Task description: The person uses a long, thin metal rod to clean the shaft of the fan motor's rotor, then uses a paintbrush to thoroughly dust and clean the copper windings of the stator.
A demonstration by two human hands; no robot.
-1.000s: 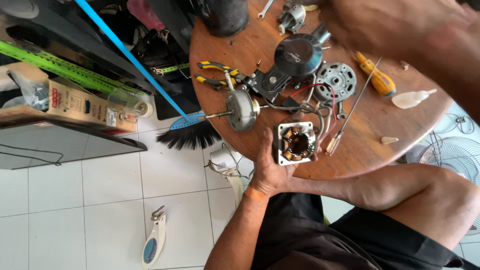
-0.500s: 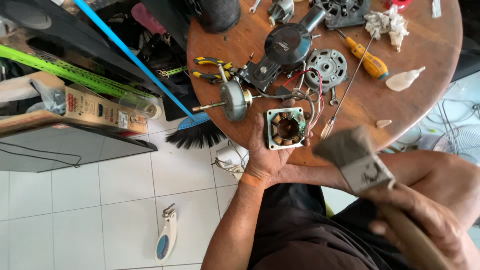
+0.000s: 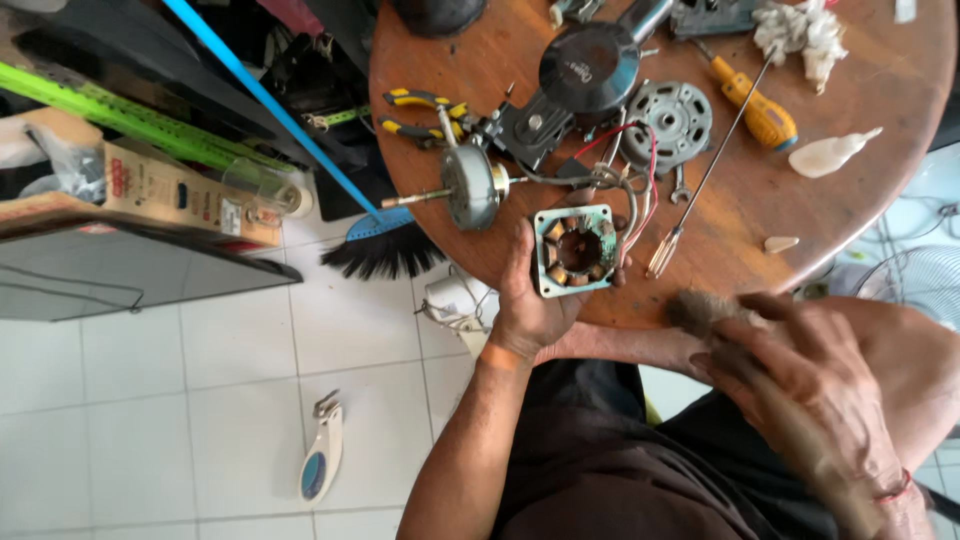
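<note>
Head view: left hand (image 3: 528, 300) gripping stator (image 3: 573, 250) at worktop (image 3: 880, 110) edge; rotor (image 3: 470, 187) already out, housing (image 3: 590, 65) and plate (image 3: 678, 118) apart (cleaning seemingly pending); right hand (image 3: 800, 375) clutching brush (image 3: 700, 312), near stator, not touching.

Your right hand (image 3: 810, 385) is blurred, its brush (image 3: 700, 312) bristles smeared. The picture's top edge cuts off the counter (image 3: 900, 90) and dark fan housing (image 3: 440, 12).
</note>
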